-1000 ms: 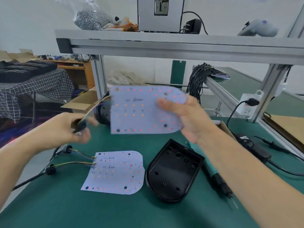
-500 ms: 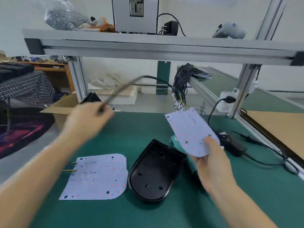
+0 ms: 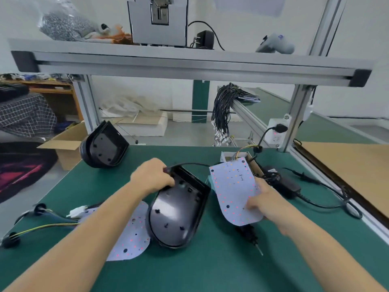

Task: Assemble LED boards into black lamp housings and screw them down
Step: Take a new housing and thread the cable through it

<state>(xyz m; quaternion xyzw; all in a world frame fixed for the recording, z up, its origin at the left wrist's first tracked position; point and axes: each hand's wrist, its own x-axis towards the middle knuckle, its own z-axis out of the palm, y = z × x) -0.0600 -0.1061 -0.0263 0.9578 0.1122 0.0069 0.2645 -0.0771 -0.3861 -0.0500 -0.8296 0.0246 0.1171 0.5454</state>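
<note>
Right now the glossy black D-shaped plastic lamp housing point(image 3: 177, 209) is the anchor: left hand point(image 3: 152, 179) grips its far straight edge, right hand point(image 3: 268, 202) just right of it pinches the white D-shaped LED board point(image 3: 234, 191), long axis parallel to the housing's, so seating looks like a short leftward move.

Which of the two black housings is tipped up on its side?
The far housing at the table's back-left edge; the near housing, gripped by the left hand, lies open side up.
</note>
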